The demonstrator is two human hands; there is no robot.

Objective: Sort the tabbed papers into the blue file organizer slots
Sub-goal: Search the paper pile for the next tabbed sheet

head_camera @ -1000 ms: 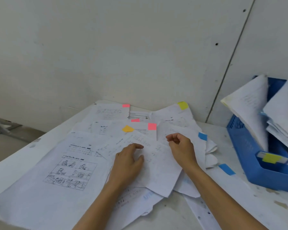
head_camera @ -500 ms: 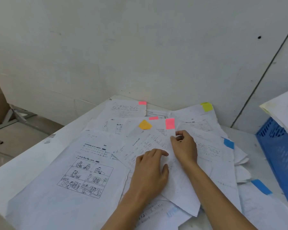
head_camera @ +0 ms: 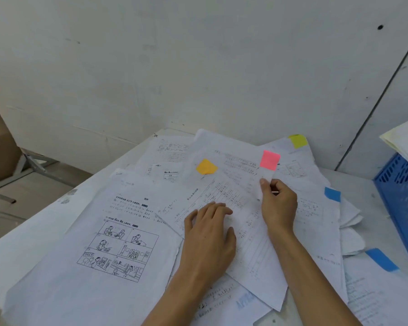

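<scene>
While the right hand [head_camera: 279, 204] is pinching the pink-tabbed sheet [head_camera: 245, 203], the left hand [head_camera: 210, 234], fingers relaxed, is pinning the pile [head_camera: 127, 208]; slow peeling toward three o'clock is looking safest.

loose white printed papers [head_camera: 170, 151] sprawl overlapping on the tabletop [head_camera: 33, 236]. on top, a table-lined white sheet [head_camera: 222, 191] with a pink sticky tab [head_camera: 270, 160], its tabbed corner pinched by the right hand [head_camera: 279, 203], the left hand [head_camera: 210, 234] resting on it. orange tab [head_camera: 206, 166] just beside, yellow-green tab [head_camera: 297, 140] behind, two blue tabs [head_camera: 332, 194] rightward. blue perforated plastic file organizer [head_camera: 400, 196] at far right, pale sheets [head_camera: 403, 140] poking out.
</scene>
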